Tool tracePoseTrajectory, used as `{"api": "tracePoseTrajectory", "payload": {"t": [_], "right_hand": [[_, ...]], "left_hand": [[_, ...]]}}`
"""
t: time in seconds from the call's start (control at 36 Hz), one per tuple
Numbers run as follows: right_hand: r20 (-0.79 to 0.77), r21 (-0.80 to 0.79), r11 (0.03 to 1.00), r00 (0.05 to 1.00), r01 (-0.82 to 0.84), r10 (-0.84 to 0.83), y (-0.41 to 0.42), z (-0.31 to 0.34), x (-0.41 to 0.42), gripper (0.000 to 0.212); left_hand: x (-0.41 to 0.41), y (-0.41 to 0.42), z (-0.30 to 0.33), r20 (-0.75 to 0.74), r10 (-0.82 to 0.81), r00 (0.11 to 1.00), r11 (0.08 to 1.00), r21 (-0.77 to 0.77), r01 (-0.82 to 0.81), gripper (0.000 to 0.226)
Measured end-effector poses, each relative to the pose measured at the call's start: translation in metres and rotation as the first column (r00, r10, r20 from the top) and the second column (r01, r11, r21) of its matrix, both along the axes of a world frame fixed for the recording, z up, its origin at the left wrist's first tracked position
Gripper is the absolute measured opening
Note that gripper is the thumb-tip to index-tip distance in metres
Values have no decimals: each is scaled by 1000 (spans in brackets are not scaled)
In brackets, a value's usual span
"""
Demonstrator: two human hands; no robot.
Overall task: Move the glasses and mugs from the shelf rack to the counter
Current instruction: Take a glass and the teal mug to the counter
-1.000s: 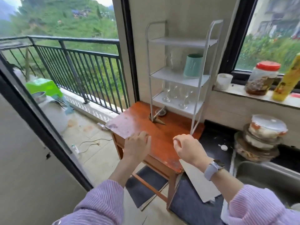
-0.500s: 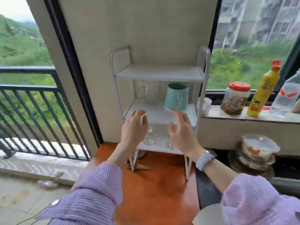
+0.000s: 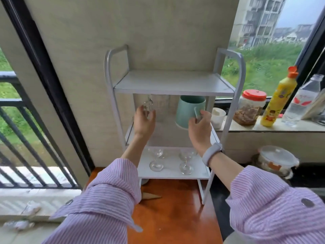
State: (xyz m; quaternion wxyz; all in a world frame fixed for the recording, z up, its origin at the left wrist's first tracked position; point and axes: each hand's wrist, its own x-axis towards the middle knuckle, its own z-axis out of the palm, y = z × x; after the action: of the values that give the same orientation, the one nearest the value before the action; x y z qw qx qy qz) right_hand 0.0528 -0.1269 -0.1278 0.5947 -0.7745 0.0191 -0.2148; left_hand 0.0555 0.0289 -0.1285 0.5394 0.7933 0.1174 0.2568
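Soft window daylight, slight motion blur, wide-angle bending at edges.

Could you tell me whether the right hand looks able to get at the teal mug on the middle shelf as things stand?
Probably yes: the right hand is already at the teal mug, its fingers at the handle, and nothing stands between them on the open-fronted rack.

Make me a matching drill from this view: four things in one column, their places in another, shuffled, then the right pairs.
Things:
1. teal mug
2. stemmed glasses
3. yellow bottle
4. clear glass mug

Places:
A. window sill
B. middle shelf, handle at the right hand
C. bottom shelf
D. middle shelf, handle at the left hand

Pairs: 1-B, 2-C, 3-A, 4-D
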Motion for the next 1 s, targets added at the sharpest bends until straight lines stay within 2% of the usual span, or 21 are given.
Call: {"api": "tracePoseTrajectory", "payload": {"t": [0.08,0.11,0.14,0.19,0.28,0.39,0.5,0.61,0.69,0.92,1.0], "right_hand": [[-17,46,999,999,-27,28,-3,0,6,18],[-19,52,998,999,-38,40,-3,0,7,7],[-14,59,997,999,-48,49,-4,1,6,5],[-18,106,991,997,-76,79,-6,0,4,20],[-44,186,975,990,-121,131,-11,0,-5,22],[-38,139,979,987,-149,155,-21,-4,-18,25],[-30,126,969,975,-213,219,-23,-8,-34,19],[22,43,975,976,-218,217,-27,-12,-51,13],[71,-13,978,976,-206,206,-33,-17,-65,16],[143,-16,983,972,-184,184,-57,-30,-118,15],[155,-15,991,979,-129,130,-71,-35,-138,23]], "left_hand": [[-6,-4,-2,45,-67,997,997,-36,68,24],[-9,-6,-2,47,-109,993,992,-65,112,22],[-12,-7,-1,45,-152,987,984,-85,156,21],[-16,-10,0,51,-220,974,967,-120,224,22],[-22,-12,1,42,-260,965,946,-190,263,31],[-34,-14,4,-1,-237,972,943,-241,229,42],[-51,-24,6,67,-182,981,934,-301,194,46],[-68,-35,2,114,-169,979,937,-290,196,43],[-82,-39,-1,152,-152,977,950,-250,187,43],[-123,-50,-17,320,-133,938,978,-113,177,53],[-139,-59,-25,351,-165,922,973,-96,211,54]]}}
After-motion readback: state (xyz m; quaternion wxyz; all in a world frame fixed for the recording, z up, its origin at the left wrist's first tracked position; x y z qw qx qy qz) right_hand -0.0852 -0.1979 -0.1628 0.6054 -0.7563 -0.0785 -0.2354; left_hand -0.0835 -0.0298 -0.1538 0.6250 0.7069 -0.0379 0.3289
